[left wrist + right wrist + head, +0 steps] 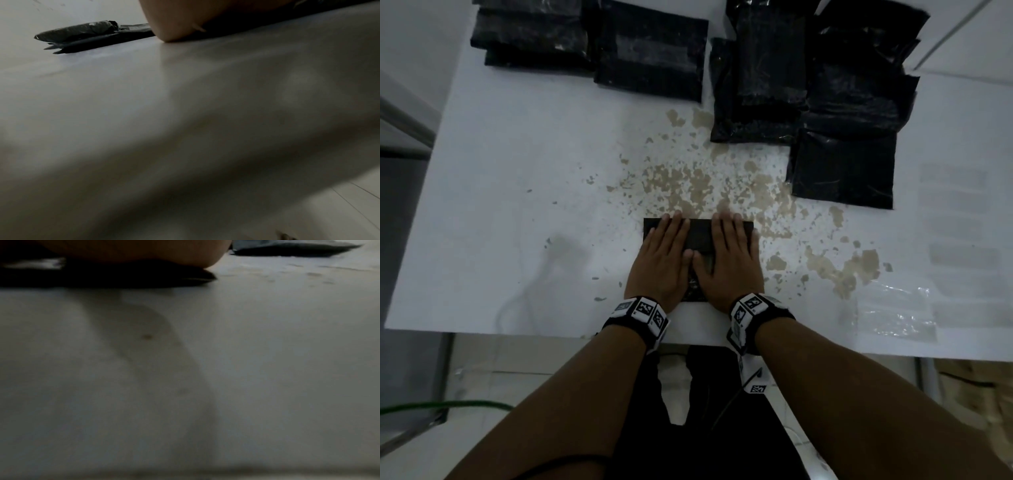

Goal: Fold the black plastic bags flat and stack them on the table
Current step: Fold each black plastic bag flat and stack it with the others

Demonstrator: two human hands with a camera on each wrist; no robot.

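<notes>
A small folded black plastic bag [700, 236] lies near the front edge of the white table [517, 205]. Both hands press flat on it with straight fingers, side by side. My left hand [664, 253] covers its left half, my right hand [729, 257] its right half; the thumbs meet in the middle. In the left wrist view the heel of the left hand [176, 24] rests on the tabletop. In the right wrist view the right hand [144, 251] lies on the dark bag [123, 277].
Stacks of folded black bags lie at the back left [534, 34], back centre [650, 51] and back right [825, 85], with one flat bag [842, 171] nearer. Brown worn patches [688, 185] mark the tabletop. A clear plastic sheet [893, 311] lies front right.
</notes>
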